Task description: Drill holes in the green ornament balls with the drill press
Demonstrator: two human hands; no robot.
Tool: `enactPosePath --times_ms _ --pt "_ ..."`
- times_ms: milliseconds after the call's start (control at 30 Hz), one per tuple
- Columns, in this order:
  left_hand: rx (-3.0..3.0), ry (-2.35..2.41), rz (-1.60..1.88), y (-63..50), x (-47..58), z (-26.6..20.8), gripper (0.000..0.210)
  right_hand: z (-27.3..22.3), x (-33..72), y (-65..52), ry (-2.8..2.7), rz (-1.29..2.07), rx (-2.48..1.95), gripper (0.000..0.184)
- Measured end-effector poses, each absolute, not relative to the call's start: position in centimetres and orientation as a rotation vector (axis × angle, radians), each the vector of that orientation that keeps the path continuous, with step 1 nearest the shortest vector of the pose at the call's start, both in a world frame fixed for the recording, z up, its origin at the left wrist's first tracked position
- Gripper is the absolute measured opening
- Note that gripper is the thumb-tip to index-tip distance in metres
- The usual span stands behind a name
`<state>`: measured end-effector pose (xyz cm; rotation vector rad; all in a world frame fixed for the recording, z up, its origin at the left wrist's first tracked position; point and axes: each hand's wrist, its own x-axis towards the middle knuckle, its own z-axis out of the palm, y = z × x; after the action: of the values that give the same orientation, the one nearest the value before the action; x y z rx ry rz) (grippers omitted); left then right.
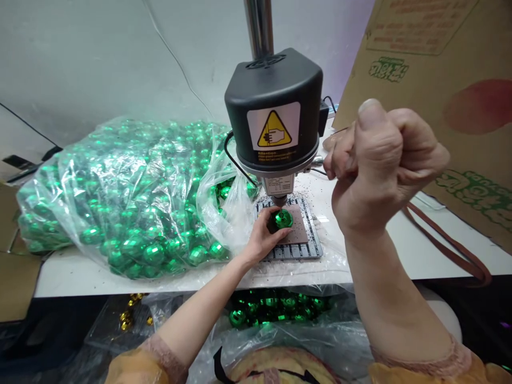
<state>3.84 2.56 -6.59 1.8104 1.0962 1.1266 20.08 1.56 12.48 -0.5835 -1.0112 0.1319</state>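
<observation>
A shiny green faceted ball point(284, 218) sits on a square pinkish-brown pad over the slotted metal base plate point(314, 234). My left hand point(264, 233) holds it from the left, thumb in front and fingers behind. Right above the ball is the tip of a black bench drill press point(274, 106) bearing a yellow warning label; I cannot tell whether the tip touches the ball. My right hand point(380, 165) is closed in a fist beside the drill head, around its handle. A short metal stub point(317, 160) shows at the machine's side; the grip itself is hidden by the fingers.
A big clear plastic bag point(132, 197) full of green balls lies left of the drill. More green balls point(276, 305) rest in plastic below the table edge, with small gold balls point(126, 317) to their left. A cardboard box point(424, 101) and a brown strap point(452, 248) are at right.
</observation>
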Motion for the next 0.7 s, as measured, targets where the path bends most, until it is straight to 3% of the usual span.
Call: enactPosePath --times_ms 333,533,700 --pt "1.738 1.048 1.128 1.9 4.0 -6.4 0.056 11.0 19.6 1.4 -0.985 0.061 -0.467 0.054" --pt "1.727 1.049 1.114 1.9 4.0 -6.5 0.057 9.6 19.8 1.2 -0.998 0.009 -0.473 0.045" --pt "1.705 1.069 1.113 1.9 3.9 -6.7 0.056 8.8 19.9 0.7 -0.975 0.100 -0.553 0.054"
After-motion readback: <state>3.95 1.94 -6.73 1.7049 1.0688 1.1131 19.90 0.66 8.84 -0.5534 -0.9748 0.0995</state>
